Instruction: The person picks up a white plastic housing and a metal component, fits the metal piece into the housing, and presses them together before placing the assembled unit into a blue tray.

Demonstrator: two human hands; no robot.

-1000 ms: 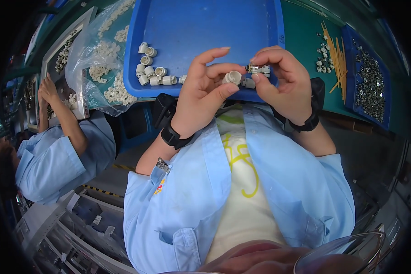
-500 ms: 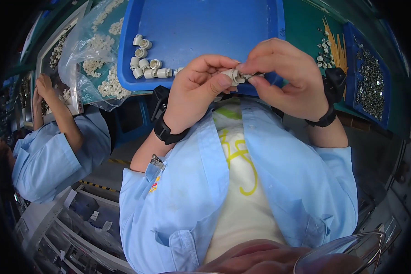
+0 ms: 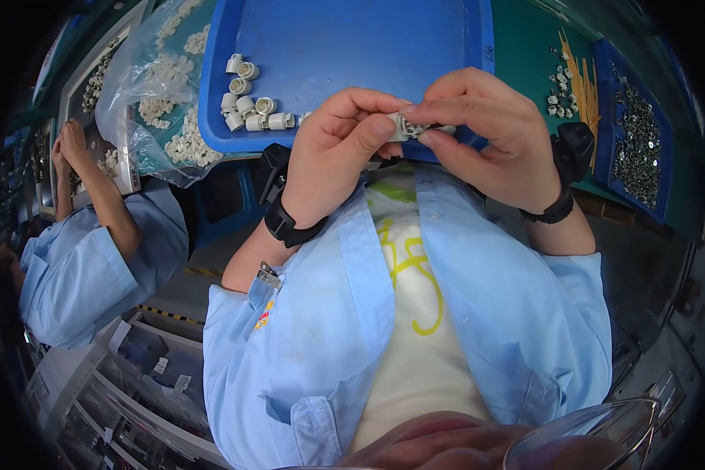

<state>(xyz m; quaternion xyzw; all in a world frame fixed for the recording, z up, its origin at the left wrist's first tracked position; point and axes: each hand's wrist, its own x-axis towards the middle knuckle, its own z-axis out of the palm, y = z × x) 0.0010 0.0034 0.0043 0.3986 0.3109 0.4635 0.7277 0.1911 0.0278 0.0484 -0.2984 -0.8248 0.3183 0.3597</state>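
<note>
A short white cylindrical plastic fitting (image 3: 399, 128) is pinched between the thumb and fingers of my left hand (image 3: 333, 153), just over the near edge of the blue tray (image 3: 345, 47). From the right, my right hand (image 3: 500, 135) closes thumb and fingers around something small at the fitting's right end. A bit of dark metal shows between the fingertips, and a pale tip shows beneath them; its kind is too small to make out. Several similar white fittings (image 3: 249, 105) stand and lie in the tray's near left part.
Left of the tray, a clear plastic bag (image 3: 125, 86) lies by heaps of small white parts (image 3: 189, 141). To the right are thin wooden sticks (image 3: 578, 86), small metal parts (image 3: 558, 94) and a blue bin (image 3: 666, 157) of metal pieces. Another person's hands (image 3: 72, 145) work at far left.
The white fitting has tilted so that its open mouth shows less. My right fingertips have shifted slightly at its right end, and both hands keep their hold.
</note>
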